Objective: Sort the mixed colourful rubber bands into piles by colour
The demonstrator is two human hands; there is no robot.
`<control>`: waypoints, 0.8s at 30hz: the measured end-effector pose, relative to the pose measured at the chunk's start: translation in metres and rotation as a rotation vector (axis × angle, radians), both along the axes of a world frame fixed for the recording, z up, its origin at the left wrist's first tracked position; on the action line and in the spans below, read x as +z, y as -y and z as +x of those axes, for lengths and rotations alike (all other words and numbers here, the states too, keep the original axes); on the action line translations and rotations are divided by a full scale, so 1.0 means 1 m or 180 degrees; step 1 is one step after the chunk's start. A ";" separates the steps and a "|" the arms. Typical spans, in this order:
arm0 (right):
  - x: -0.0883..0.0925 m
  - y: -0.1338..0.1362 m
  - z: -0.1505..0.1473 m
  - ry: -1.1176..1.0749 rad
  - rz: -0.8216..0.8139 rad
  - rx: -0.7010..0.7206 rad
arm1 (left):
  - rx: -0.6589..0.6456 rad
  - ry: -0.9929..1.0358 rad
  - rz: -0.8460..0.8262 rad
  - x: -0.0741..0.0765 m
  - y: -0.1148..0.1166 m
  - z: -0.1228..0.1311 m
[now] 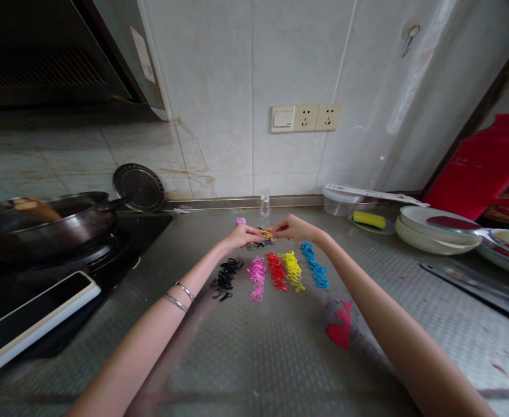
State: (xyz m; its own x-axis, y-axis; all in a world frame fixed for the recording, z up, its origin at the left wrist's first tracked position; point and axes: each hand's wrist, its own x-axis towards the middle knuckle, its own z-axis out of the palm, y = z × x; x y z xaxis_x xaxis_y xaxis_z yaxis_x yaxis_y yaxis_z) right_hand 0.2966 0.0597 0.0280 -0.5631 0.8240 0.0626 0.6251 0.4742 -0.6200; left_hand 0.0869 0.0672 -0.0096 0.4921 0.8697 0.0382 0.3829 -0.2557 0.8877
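Both hands meet over a small mixed-colour pile of bands on the metal counter. My left hand pinches at the pile's left side, and my right hand has its fingers closed at the right side; what either holds is too small to make out. Nearer me lie separate rows of small bands: black, pink, red, yellow and blue. A pink item sits just behind my left hand.
A small clear bottle stands by the wall. On the left are a pan on the stove and a white-edged device. Bowls, a yellow sponge, a knife and a red flask are on the right.
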 end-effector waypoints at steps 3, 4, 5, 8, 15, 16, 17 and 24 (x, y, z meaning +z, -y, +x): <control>-0.001 -0.005 0.012 0.0338 0.0013 -0.0144 | 0.0024 -0.0025 0.0020 0.002 0.002 -0.001; -0.002 -0.006 0.016 0.0498 -0.0068 -0.0188 | 0.0033 -0.0028 0.0031 0.002 0.002 -0.001; -0.004 -0.007 0.020 0.0668 -0.0198 -0.0214 | 0.0045 -0.0030 0.0043 0.002 0.002 -0.001; -0.009 -0.009 0.026 0.1139 -0.0678 -0.0275 | 0.0116 -0.0044 0.0103 0.003 0.004 0.001; -0.008 -0.010 0.031 0.1263 -0.0994 -0.0347 | -0.0018 -0.0113 0.0203 -0.001 0.011 0.020; -0.007 -0.010 0.032 0.1258 -0.0973 -0.0376 | -0.0069 -0.0141 0.0254 -0.003 0.012 0.023; -0.005 -0.010 0.033 0.1263 -0.0952 -0.0400 | -0.0113 -0.0177 0.0330 -0.005 0.012 0.026; -0.001 -0.007 0.037 0.1199 -0.0993 -0.0481 | -0.0185 -0.0311 0.0711 -0.016 0.004 0.047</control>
